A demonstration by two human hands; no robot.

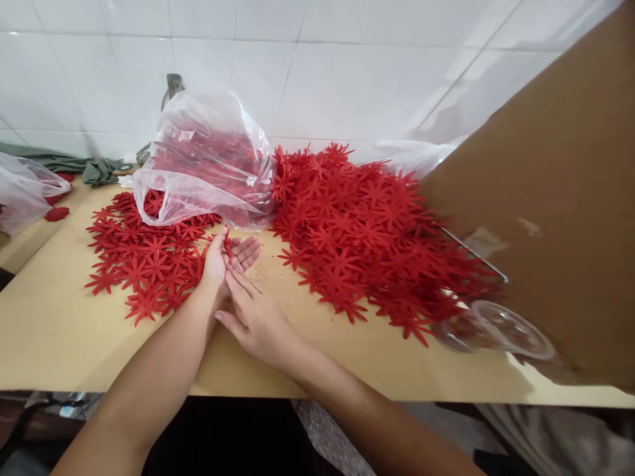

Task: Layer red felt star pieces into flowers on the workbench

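Note:
My left hand (234, 254) is turned palm up over the table, with its fingers stretched out to the right. A small bit of a red flower-shaped cutout (228, 246) shows between its thumb and palm, mostly hidden by the hand. The fingers of my right hand (255, 317) lie straight against the heel of the left hand, with the thumb apart and nothing visible in them. Left of the hands spreads a loose layer of red flower-shaped cutouts (149, 264). A much larger heap of the same cutouts (352, 225) is piled to the right.
Behind my hands a clear plastic bag (208, 165) full of red pieces rests against the tiled wall (347, 79). A big cardboard box (555, 198) borders the right side, with a clear plastic tub (516, 330) lying beside it. Another bag (24, 188) and green cloth (99, 170) are far left.

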